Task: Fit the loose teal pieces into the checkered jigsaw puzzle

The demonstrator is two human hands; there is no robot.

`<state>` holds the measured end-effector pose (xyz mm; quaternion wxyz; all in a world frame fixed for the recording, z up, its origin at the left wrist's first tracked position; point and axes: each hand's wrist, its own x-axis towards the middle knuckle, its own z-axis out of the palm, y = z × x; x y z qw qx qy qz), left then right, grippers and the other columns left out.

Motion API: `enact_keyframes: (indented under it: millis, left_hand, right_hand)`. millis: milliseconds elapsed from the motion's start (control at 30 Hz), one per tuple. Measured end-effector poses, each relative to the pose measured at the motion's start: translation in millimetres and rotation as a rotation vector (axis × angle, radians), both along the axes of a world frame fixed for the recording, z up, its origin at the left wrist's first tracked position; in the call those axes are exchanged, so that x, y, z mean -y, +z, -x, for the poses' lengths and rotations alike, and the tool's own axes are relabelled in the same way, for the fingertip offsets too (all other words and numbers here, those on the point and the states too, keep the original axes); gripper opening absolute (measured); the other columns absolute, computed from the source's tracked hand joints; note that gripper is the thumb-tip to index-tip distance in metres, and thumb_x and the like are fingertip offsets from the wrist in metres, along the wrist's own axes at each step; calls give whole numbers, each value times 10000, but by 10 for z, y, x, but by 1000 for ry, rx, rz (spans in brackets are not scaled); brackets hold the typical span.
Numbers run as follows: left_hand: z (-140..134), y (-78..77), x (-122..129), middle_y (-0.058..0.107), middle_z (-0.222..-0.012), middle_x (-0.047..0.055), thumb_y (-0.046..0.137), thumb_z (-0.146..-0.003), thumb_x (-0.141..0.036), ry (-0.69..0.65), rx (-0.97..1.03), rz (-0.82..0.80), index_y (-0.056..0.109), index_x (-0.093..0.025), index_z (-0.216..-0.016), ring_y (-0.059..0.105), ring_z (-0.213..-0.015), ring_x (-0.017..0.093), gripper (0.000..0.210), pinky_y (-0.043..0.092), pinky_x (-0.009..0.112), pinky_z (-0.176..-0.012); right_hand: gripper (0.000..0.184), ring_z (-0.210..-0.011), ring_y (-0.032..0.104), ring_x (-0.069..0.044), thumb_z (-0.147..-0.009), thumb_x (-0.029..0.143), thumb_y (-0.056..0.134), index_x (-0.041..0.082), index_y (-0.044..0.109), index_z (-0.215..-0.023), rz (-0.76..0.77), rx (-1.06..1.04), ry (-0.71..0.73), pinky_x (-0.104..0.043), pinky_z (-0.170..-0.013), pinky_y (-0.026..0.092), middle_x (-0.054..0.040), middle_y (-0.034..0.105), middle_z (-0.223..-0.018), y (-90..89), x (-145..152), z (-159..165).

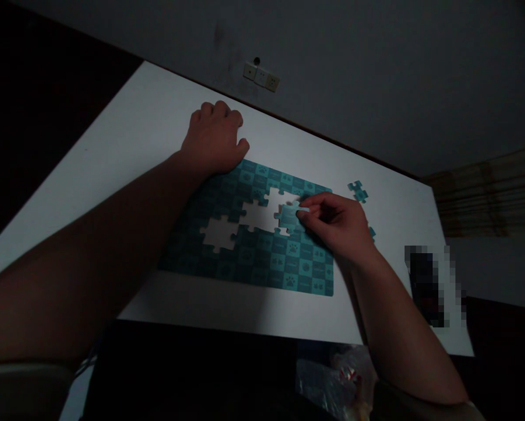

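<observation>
A teal checkered jigsaw puzzle (pixel 262 263) with paw prints lies flat on the white table, with gaps in its middle showing the tabletop. My right hand (pixel 337 222) pinches a teal puzzle piece (pixel 291 217) between thumb and fingers, over the right end of the larger gap. Whether that piece touches the puzzle I cannot tell. My left hand (pixel 216 137) rests at the puzzle's far left edge, fingers bent over the table and thumb apart, with nothing visible in it. My left forearm hides part of the puzzle's left side.
Loose puzzle pieces (pixel 358 192) lie right of the puzzle, one partly hidden behind my right hand. A dark, pixelated object (pixel 427 286) is at the right of the white table (pixel 157 99). Wall sockets (pixel 261 76) sit behind; a clear plastic bag (pixel 332 380) is below the front edge.
</observation>
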<state>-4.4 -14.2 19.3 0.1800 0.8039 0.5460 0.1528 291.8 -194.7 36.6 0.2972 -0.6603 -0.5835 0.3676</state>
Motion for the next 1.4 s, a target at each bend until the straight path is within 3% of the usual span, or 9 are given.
enact_keyframes:
  millis: [133, 200, 300, 400, 533, 700, 833, 1100, 1400]
  left_hand:
    - [-4, -18, -17, 810, -1727, 43, 573, -923, -933, -26, -29, 28, 614, -398, -1965, 300, -1821, 580, 1172, 260, 849, -1496]
    - [-12, -18, -18, 821, -1698, 7, 563, -926, -983, -29, -56, 38, 561, -394, -1992, 270, -1814, 556, 1218, 239, 842, -1499]
    - [-20, -6, -10, 774, -1777, 50, 531, -1017, -911, -2, -39, 19, 626, -320, -1954, 355, -1798, 560, 1112, 290, 823, -1497]
    - [-13, -3, -11, 772, -1781, 103, 614, -1013, -833, 1, 17, -3, 703, -380, -1901, 411, -1797, 607, 1001, 328, 855, -1488]
    - [2, -22, -30, 791, -1742, 87, 676, -948, -878, -22, 10, 8, 646, -423, -1952, 357, -1813, 626, 1103, 296, 893, -1502]
    - [3, -22, -32, 790, -1745, 110, 634, -974, -853, -19, 32, 28, 657, -410, -1943, 345, -1828, 630, 1066, 278, 898, -1506]
    - [-8, 4, -7, 769, -1790, 70, 574, -979, -850, -12, 13, 32, 609, -386, -1979, 331, -1824, 608, 1103, 271, 902, -1504]
    - [-12, 13, 6, 826, -1663, 64, 621, -910, -965, -18, -12, 38, 663, -369, -1930, 299, -1816, 589, 1181, 265, 871, -1518]
    - [-12, -54, -42, 765, -1757, 144, 782, -965, -633, -26, 9, -60, 749, -386, -1833, 476, -1769, 688, 903, 408, 946, -1450]
  right_hand:
    - [162, -826, 802, -340, -1000, 543, 1006, 419, 916, -1053, -25, 60, 29, -593, -790, 704, -43, 832, -897, -4, 16, -82]
    - [180, -844, 819, -348, -1015, 564, 998, 412, 924, -1078, -29, 100, 44, -594, -792, 712, -47, 852, -918, -13, 23, -147]
    - [215, -847, 828, -353, -1005, 589, 1004, 408, 922, -1086, -36, 132, 39, -596, -787, 722, -46, 865, -934, -30, 26, -235]
    - [200, -867, 840, -365, -991, 563, 1019, 409, 918, -1069, -26, 125, 20, -603, -791, 720, -48, 870, -954, -43, 29, -285]
    - [161, -904, 846, -387, -1023, 540, 997, 410, 919, -1080, -42, 140, 13, -610, -796, 706, -59, 866, -974, -61, 46, -300]
    - [181, -879, 820, -384, -1030, 574, 1006, 435, 922, -1109, -114, 133, -27, -620, -812, 699, -54, 869, -974, -82, 45, -201]
    - [177, -919, 837, -397, -1046, 592, 961, 437, 899, -1106, -175, 126, -92, -646, -875, 729, -63, 889, -993, -87, -25, -7]
    - [159, -976, 857, -385, -1126, 541, 853, 399, 922, -1133, -160, 234, 33, -632, -947, 722, -70, 914, -1050, -101, -111, 117]
    - [272, -1054, 839, -402, -1037, 430, 967, 355, 966, -1298, -392, 289, 181, -661, -1037, 686, -102, 914, -1110, -212, -94, 90]
